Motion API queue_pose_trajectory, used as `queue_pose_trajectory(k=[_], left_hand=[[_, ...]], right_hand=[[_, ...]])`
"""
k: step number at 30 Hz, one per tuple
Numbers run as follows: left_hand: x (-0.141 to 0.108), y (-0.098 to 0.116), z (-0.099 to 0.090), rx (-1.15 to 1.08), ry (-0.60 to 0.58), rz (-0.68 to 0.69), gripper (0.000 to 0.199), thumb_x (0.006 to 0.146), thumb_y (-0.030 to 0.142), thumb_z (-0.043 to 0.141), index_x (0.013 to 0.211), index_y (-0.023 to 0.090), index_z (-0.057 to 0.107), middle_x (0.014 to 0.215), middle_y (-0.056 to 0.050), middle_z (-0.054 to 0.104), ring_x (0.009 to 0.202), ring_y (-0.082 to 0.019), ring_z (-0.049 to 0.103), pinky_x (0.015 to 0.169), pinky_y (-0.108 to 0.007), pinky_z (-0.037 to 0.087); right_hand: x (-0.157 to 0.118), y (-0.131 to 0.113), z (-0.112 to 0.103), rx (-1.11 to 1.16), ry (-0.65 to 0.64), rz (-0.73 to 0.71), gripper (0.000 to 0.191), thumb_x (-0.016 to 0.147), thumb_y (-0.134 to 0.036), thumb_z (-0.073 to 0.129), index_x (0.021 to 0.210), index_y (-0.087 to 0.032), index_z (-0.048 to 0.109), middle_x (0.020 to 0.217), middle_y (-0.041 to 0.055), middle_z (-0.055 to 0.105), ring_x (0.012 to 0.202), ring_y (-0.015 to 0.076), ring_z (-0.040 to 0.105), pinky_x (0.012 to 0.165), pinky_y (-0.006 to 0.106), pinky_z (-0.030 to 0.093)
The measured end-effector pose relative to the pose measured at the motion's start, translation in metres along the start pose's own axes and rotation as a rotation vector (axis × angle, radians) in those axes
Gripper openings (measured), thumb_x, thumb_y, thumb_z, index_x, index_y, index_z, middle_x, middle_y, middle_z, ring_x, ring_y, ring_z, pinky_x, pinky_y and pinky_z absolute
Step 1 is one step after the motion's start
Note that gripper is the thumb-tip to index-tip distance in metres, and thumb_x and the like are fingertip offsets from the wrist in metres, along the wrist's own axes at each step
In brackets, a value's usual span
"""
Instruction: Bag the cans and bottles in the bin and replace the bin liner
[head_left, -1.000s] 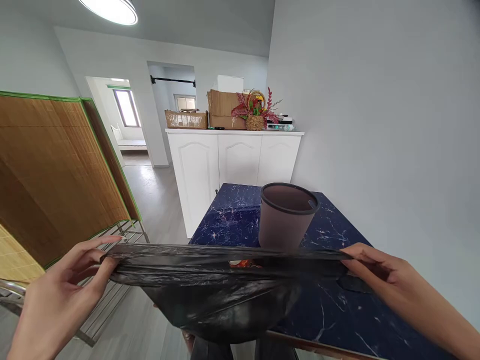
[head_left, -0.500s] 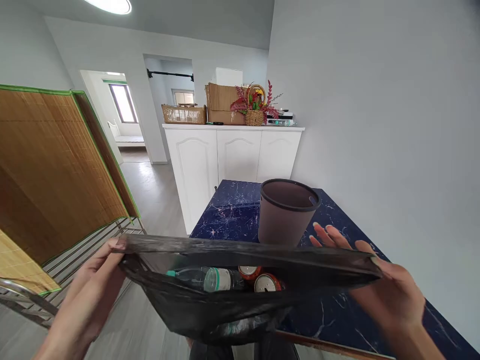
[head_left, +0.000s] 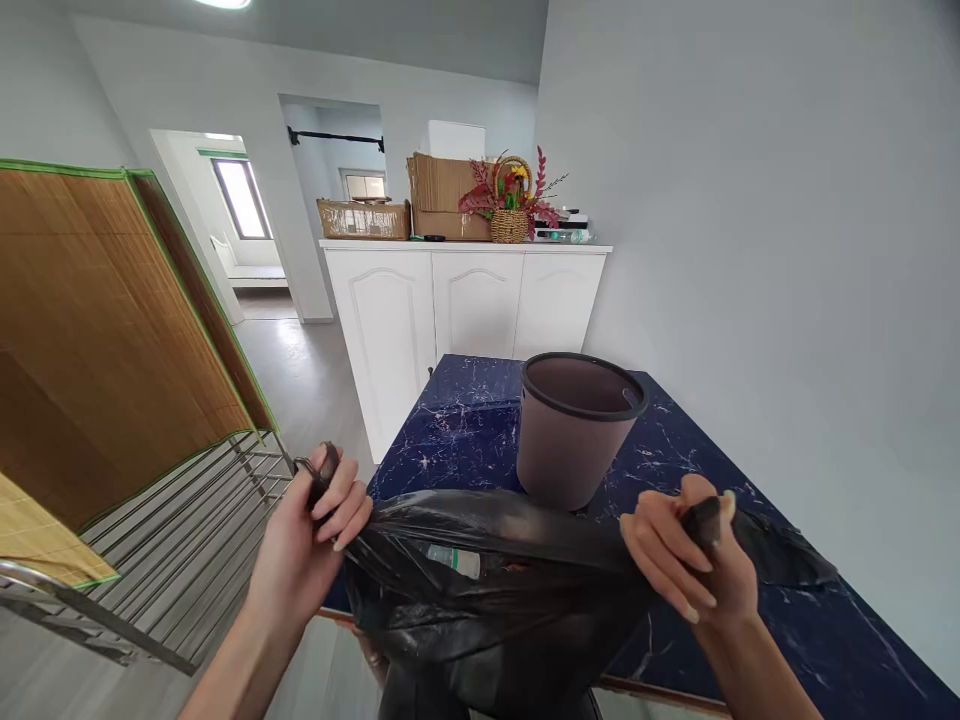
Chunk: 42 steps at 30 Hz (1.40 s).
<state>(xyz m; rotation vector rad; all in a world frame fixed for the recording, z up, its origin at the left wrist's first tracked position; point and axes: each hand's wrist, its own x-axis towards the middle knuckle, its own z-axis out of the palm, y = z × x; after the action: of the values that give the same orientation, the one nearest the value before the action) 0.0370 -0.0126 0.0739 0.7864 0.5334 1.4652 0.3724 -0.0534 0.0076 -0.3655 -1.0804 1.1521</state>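
A black plastic garbage bag (head_left: pixel 502 610) hangs between my hands at the near edge of the table. My left hand (head_left: pixel 319 510) is closed in a fist around its left top corner, with a bit of black plastic poking out above the fingers. My right hand (head_left: pixel 686 550) grips the right top corner the same way. Through the narrowed mouth a clear plastic bottle (head_left: pixel 456 560) with a green and white label shows; most of the contents are hidden. Just beyond the bag, a brownish-mauve trash bin (head_left: pixel 574 440) with a dark rim stands upright on the table.
The blue marbled table (head_left: pixel 465 440) runs along the wall, with black plastic (head_left: pixel 787 550) lying at its right. Behind stands a white cabinet (head_left: pixel 472 310) bearing cardboard boxes (head_left: pixel 450 200) and a flower basket (head_left: pixel 510 225). A metal rack (head_left: pixel 172 540) with bamboo mats (head_left: pixel 97 340) is on the left.
My hands have come closer together and tightened into fists on the bag's corners. The bag's mouth has narrowed, hiding the cans seen before. Black plastic now shows on the table at right.
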Motion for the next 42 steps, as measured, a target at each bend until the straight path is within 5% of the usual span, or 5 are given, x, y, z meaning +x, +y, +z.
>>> queue_pose_trajectory(k=[8,15,25,35,42], left_hand=[[0.0,-0.026,-0.02,0.757,-0.147,0.142,0.043,0.108,0.05,0.055,0.076,0.023,0.045,0.06,0.006,0.043,0.053,-0.012,0.031,0.052,-0.025,0.03],[0.002,-0.052,-0.034,1.155,-0.23,0.151,0.035,0.109,0.049,0.046,0.084,0.024,0.049,0.064,0.006,0.048,0.058,-0.014,0.036,0.059,-0.028,0.031],[-0.005,-0.03,0.013,1.08,-0.221,0.087,0.044,0.109,0.06,0.04,0.083,0.026,0.047,0.065,0.006,0.038,0.057,-0.016,0.028,0.056,-0.029,0.027],[0.0,-0.008,0.045,0.861,-0.158,0.235,0.044,0.109,0.054,0.05,0.076,0.025,0.047,0.063,0.004,0.036,0.06,-0.017,0.029,0.059,-0.031,0.027],[0.002,-0.005,0.076,1.076,-0.44,0.165,0.041,0.108,0.051,0.05,0.076,0.026,0.053,0.059,0.002,0.05,0.054,-0.016,0.04,0.054,-0.03,0.034]], right_hand=[[-0.008,0.0,0.008,-0.946,-0.146,0.067,0.031,0.103,-0.052,0.065,0.091,-0.028,0.08,0.065,0.0031,0.064,0.057,0.0199,0.061,0.056,0.032,0.05],[-0.006,0.032,0.011,-1.302,-0.471,0.014,0.035,0.113,-0.041,0.049,0.104,-0.026,0.078,0.084,0.0046,0.072,0.062,0.0157,0.059,0.056,0.031,0.035],[-0.002,0.011,0.035,-0.786,-0.13,0.369,0.039,0.112,-0.055,0.044,0.139,-0.033,0.064,0.093,0.0022,0.063,0.082,0.0185,0.059,0.075,0.028,0.052],[0.021,0.003,0.035,-0.376,0.016,0.055,0.016,0.11,-0.039,0.059,0.118,-0.032,0.069,0.086,-0.0014,0.063,0.051,0.0086,0.038,0.051,0.029,0.034],[0.035,-0.005,0.049,-0.295,0.027,0.226,0.027,0.103,-0.045,0.069,0.122,-0.027,0.063,0.083,-0.0028,0.071,0.043,0.0039,0.035,0.046,0.024,0.029]])
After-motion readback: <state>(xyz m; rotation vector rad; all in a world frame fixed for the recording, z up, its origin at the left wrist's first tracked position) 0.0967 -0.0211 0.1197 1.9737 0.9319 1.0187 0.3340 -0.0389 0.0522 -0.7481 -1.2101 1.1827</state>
